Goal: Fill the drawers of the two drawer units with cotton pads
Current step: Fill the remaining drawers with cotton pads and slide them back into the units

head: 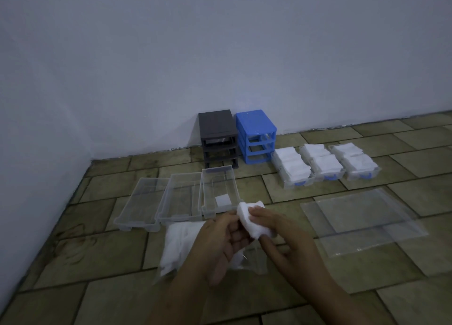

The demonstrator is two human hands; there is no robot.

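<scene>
A dark grey drawer unit [218, 139] and a blue drawer unit [256, 135] stand against the wall with their drawers out. Three clear drawers lie on the floor: the left one [139, 206], the middle one [182, 199], and the right one [219, 191] holding one cotton pad [223, 200]. Three blue-handled drawers [325, 164] at the right are full of pads. Both my left hand [220, 241] and my right hand [276, 229] grip a stack of white cotton pads [252, 219] just in front of the right clear drawer. Below my hands lies a plastic bag of pads [178, 246].
An empty clear plastic bag [362, 222] lies flat on the tiled floor at the right. The white wall runs behind the units and along the left side. Bare tiles stretch in front and to the far right.
</scene>
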